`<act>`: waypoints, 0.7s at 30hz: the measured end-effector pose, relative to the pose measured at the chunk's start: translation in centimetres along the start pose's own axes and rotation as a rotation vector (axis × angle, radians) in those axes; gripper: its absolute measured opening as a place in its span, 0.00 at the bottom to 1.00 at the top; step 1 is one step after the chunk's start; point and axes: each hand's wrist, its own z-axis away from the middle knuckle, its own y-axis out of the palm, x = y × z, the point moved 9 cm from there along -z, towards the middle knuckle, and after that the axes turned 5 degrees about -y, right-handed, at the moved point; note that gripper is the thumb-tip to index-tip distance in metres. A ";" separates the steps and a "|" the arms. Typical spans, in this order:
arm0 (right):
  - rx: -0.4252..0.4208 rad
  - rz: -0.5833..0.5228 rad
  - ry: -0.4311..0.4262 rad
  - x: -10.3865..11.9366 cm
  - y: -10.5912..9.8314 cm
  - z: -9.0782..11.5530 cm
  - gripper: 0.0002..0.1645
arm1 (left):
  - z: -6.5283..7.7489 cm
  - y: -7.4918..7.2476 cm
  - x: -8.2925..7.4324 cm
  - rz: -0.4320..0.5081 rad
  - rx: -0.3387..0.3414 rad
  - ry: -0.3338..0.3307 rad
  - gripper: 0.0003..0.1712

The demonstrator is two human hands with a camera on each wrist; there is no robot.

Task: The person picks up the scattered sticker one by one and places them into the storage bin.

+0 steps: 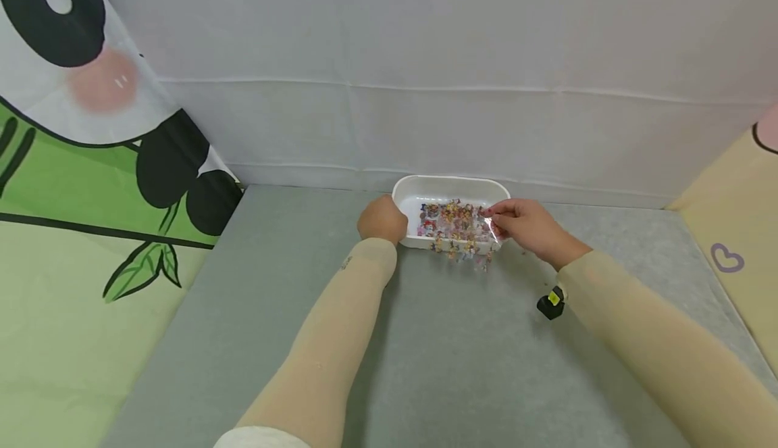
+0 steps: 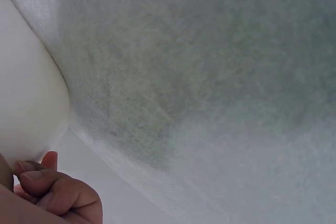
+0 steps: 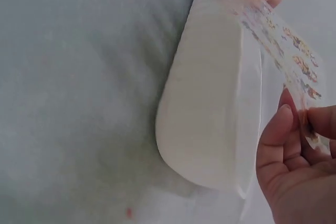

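A clear sticker sheet (image 1: 464,228) printed with small colourful figures lies across the white tray (image 1: 450,182), its near part overhanging the front rim. My right hand (image 1: 527,228) pinches the sheet's right end between thumb and fingers. In the right wrist view, the sheet (image 3: 299,59) slants up from that hand (image 3: 299,171) over the tray (image 3: 210,98). My left hand (image 1: 383,219) is at the tray's left end, its fingers curled at the rim. The left wrist view shows that hand (image 2: 58,195) against the tray's white wall (image 2: 31,87). More printed figures show beneath the sheet; whether they are separate sheets is unclear.
The tray stands on a grey tabletop (image 1: 462,367) close to a white cloth backdrop (image 1: 425,123). Cartoon-printed panels rise at the left (image 1: 91,184) and right (image 1: 735,232). A black device with a yellow mark (image 1: 551,303) sits by my right wrist.
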 end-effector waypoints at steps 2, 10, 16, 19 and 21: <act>0.018 0.052 -0.012 0.6 -0.2 -0.6 0.19 | 0.0 0.0 0.0 0.000 0.001 0.001 0.14; -0.004 0.082 -0.044 2.9 -2.1 -2.7 0.19 | -0.1 -0.1 0.0 0.002 0.003 0.001 0.16; -0.040 0.089 -0.031 2.9 -2.4 -3.8 0.19 | -0.2 0.0 0.0 -0.003 -0.009 0.002 0.15; -0.040 0.121 -0.027 2.5 -2.0 -4.2 0.18 | -0.1 0.1 -0.1 -0.004 -0.006 0.004 0.15; -0.035 0.148 -0.033 2.3 -1.6 -4.5 0.19 | 0.0 0.1 -0.1 -0.003 -0.006 0.005 0.15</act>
